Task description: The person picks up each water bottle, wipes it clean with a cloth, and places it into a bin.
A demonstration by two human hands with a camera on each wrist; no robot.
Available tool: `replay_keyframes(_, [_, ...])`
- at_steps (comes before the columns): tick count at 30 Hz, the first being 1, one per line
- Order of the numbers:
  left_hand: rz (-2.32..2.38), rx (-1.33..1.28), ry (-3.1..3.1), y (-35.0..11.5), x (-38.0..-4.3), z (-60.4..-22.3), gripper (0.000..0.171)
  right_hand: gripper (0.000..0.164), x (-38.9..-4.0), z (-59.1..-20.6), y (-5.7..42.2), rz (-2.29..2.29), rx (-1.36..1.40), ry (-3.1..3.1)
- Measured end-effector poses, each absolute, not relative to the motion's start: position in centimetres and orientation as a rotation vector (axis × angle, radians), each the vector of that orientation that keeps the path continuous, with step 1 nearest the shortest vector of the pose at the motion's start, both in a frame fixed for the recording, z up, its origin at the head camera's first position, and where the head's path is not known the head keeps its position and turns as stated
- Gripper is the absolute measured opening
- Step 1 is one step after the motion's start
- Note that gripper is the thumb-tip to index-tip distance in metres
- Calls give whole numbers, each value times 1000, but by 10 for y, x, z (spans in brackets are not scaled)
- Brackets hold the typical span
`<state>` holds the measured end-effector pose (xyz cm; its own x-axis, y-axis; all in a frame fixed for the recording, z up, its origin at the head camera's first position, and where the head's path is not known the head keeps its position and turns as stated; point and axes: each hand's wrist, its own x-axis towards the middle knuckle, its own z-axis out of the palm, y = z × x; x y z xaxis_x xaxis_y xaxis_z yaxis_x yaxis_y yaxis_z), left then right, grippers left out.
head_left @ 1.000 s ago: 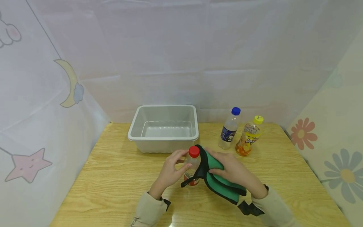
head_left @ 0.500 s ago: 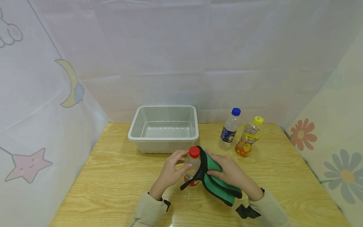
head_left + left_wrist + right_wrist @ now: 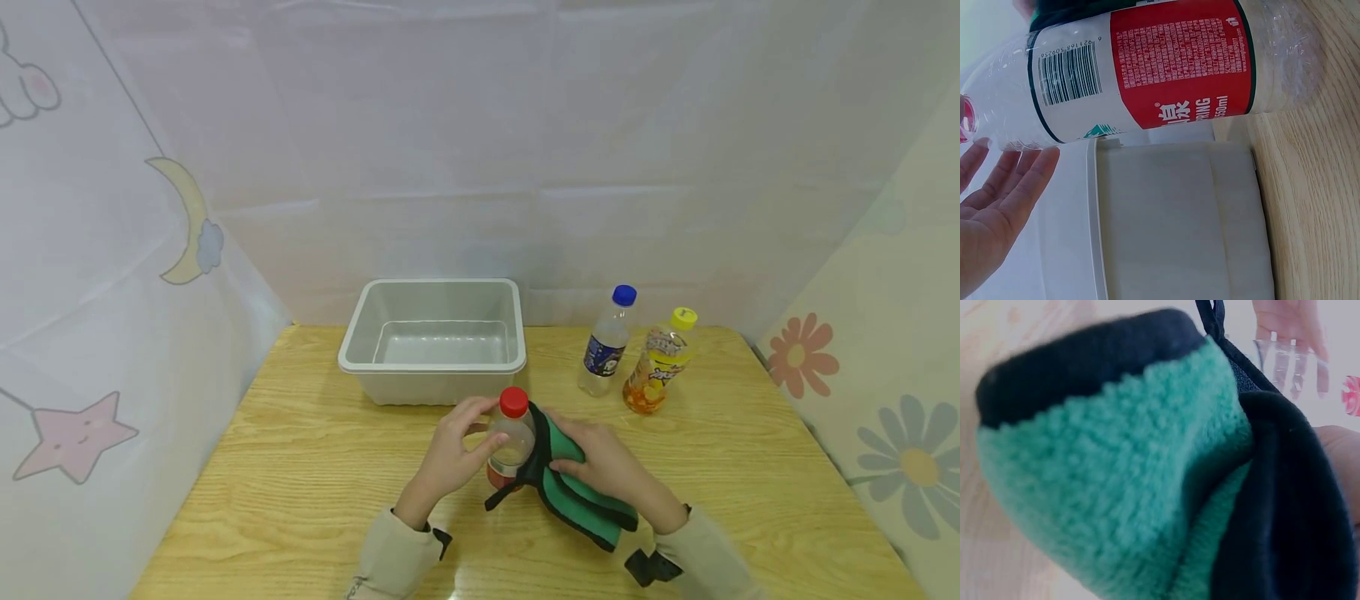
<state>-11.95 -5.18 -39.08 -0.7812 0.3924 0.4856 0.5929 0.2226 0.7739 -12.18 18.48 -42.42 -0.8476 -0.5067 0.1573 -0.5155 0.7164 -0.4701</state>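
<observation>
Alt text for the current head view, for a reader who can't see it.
A left hand holds an upright red-capped bottle while the right hand holds a green, black-edged cloth at its side, on a wood-grain table. Farther back stand a gray tub, a blue-capped bottle and a yellow-capped bottle.

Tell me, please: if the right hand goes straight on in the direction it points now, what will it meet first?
Most likely the red-capped bottle: the right hand points forward and leftward, with the held green cloth leading. The cloth seems to touch the bottle, though depth is unclear.

Beige sleeves (image 3: 396, 552), black wrist straps (image 3: 654, 568)
</observation>
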Motion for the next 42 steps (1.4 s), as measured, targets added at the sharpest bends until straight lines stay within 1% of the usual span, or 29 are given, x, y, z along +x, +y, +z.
replay_keyframes(12, [-1630, -978, -2250, -50, -119, -394, 35, 66, -122, -446, 184, 796, 898, -2952])
replay_keyframes(15, [-1607, -966, -2259, -49, -123, -406, 38, 66, -123, -450, 186, 778, 883, -2980])
replay_keyframes(20, [-1547, -944, -2320, -49, -133, -429, 50, 67, -123, -451, 194, 775, 856, -2994])
replay_keyframes(23, [-1534, -932, -2342, -50, -134, -432, 54, 67, -122, -449, 202, 786, 824, -2991])
replay_keyframes(33, [-1520, -912, -2334, -49, -134, -432, 56, 71, -119, -427, 216, 836, 767, -2931])
replay_keyframes(35, [-1527, -923, -2335, -49, -134, -432, 55, 71, -118, -421, 216, 846, 760, -2917])
replay_keyframes(37, [-1564, -922, -2352, -49, -129, -422, 53, 72, -117, -415, 216, 839, 755, -2902])
replay_keyframes(42, [-1599, -963, -2360, -50, -131, -422, 49, 73, -116, -404, 215, 840, 784, -2848])
